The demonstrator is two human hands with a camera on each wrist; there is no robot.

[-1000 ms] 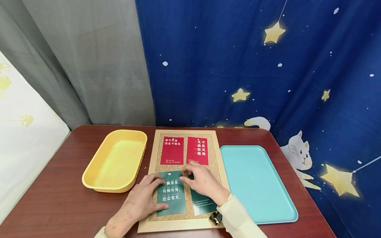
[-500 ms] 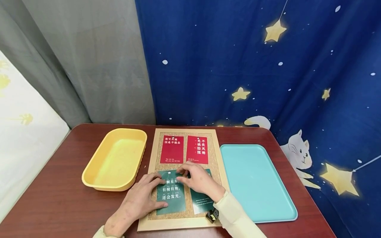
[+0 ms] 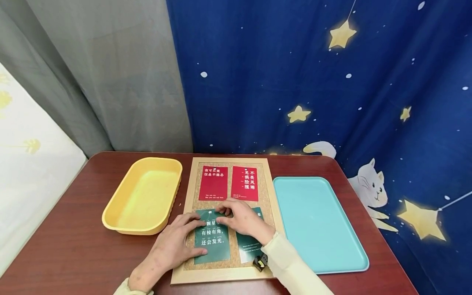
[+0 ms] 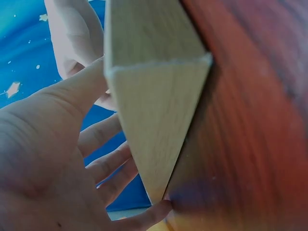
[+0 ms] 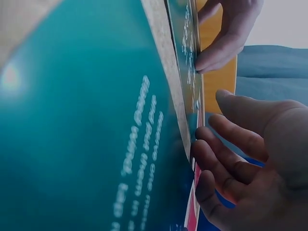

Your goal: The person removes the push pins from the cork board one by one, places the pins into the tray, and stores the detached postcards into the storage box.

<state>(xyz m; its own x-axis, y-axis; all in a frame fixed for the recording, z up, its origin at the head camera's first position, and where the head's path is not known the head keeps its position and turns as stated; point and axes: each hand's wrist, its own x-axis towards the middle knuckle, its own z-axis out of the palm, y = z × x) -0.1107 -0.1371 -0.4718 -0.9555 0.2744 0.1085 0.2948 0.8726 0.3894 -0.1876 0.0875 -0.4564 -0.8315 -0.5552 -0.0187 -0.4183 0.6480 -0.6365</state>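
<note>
A: What lies under the two hands?
B: A glossy green card [image 3: 212, 239], rectangular, printed in white characters. It occupies the lower left of a corkboard [image 3: 221, 275], whose speckled, granular cork is bordered by a pale, straight-grained wooden frame. A small, round white pin [image 3: 210, 212] marks the card's upper edge.
A: How does each grip stand?
B: The left hand [image 3: 175, 241] is spread, thumb and fingertips apart on the card's left part. The right hand [image 3: 241, 219] has loosely bent fingers at the card's upper right, thumb separated from them; whether its fingertips touch the card cannot be told.
A: And the neighbouring pieces?
B: A second green card [image 3: 250, 246], showing a bright reflection, lies partly beneath the right forearm and hand. Above are a left red card [image 3: 214, 186] and a right red card [image 3: 244, 186], flat and rectangular.
A: The surroundings?
B: On a reddish-brown, wood-grained counter [image 3: 70, 221], a deep, round-cornered yellow tub [image 3: 145, 200] sits left of the board; a shallow, smooth turquoise tray [image 3: 317, 221] with a raised rim sits right.
</note>
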